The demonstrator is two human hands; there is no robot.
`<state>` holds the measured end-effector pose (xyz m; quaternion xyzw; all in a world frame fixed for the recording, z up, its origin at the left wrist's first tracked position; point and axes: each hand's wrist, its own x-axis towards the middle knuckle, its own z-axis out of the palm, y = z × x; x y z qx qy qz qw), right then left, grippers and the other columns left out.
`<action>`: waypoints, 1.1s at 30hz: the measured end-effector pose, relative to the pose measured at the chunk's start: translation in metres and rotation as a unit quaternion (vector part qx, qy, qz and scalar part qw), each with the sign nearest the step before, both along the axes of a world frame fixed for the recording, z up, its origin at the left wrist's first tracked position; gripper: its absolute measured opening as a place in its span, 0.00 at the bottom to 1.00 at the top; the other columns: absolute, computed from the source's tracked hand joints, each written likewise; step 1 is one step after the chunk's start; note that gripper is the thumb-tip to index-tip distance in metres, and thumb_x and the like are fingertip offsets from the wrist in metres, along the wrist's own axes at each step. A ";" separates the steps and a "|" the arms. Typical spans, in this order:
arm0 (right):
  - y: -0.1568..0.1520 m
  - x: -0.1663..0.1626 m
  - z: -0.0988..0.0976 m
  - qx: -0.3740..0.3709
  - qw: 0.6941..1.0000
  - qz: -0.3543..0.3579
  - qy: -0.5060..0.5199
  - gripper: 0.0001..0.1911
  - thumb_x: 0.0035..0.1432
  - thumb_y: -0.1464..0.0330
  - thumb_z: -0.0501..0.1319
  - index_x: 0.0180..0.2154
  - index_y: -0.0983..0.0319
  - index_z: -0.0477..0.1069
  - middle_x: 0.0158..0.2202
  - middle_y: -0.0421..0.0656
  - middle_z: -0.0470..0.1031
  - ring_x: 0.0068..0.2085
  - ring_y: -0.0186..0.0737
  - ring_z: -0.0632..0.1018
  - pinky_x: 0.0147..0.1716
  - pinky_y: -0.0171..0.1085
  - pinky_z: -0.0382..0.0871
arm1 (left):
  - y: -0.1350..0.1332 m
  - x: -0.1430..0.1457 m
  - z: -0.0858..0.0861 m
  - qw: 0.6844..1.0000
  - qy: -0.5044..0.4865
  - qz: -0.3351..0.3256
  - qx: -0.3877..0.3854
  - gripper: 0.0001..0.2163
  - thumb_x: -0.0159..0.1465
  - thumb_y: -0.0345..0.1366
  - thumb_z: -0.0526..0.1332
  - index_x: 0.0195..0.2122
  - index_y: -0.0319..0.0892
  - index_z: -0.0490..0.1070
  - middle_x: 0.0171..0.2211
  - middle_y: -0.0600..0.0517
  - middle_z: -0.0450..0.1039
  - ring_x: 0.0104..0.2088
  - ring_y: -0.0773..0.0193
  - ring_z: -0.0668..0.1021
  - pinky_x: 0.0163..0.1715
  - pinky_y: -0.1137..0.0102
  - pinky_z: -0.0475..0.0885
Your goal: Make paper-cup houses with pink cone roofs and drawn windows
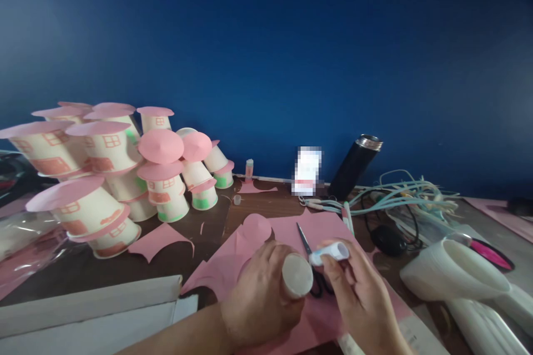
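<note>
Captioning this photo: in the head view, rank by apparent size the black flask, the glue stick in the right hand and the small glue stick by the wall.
1. black flask
2. glue stick in the right hand
3. small glue stick by the wall; it is farther away, so real sizes stay unsure.

Bare left hand [260,294], right hand [362,302]; left forearm bare; right wrist seemingly bare, cropped
</note>
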<state>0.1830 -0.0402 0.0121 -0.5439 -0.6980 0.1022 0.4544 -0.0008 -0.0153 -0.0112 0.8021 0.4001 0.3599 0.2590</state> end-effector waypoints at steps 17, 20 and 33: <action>-0.001 -0.003 -0.002 -0.011 0.999 0.039 0.012 0.08 0.67 0.66 0.56 0.47 0.56 0.68 0.42 0.42 0.77 0.42 0.37 0.79 0.41 0.30 0.73 | -0.001 0.001 -0.014 0.999 0.003 0.016 0.051 0.29 0.51 0.30 0.63 0.55 0.42 0.58 0.48 0.42 0.72 0.49 0.49 0.76 0.49 0.53 0.74; -0.003 -0.001 -0.001 0.007 0.998 0.058 -0.020 0.09 0.66 0.68 0.56 0.48 0.55 0.68 0.43 0.43 0.75 0.45 0.40 0.78 0.44 0.33 0.72 | -0.001 0.001 -0.015 0.998 -0.001 0.015 0.053 0.28 0.51 0.30 0.62 0.54 0.42 0.59 0.47 0.43 0.72 0.48 0.49 0.76 0.48 0.52 0.74; -0.006 0.000 0.001 -0.019 0.998 0.019 0.064 0.10 0.67 0.63 0.55 0.46 0.57 0.69 0.39 0.43 0.79 0.34 0.37 0.80 0.33 0.29 0.75 | 0.001 -0.001 -0.010 1.000 -0.008 0.003 0.028 0.26 0.51 0.30 0.62 0.52 0.43 0.61 0.46 0.43 0.73 0.46 0.49 0.76 0.46 0.53 0.74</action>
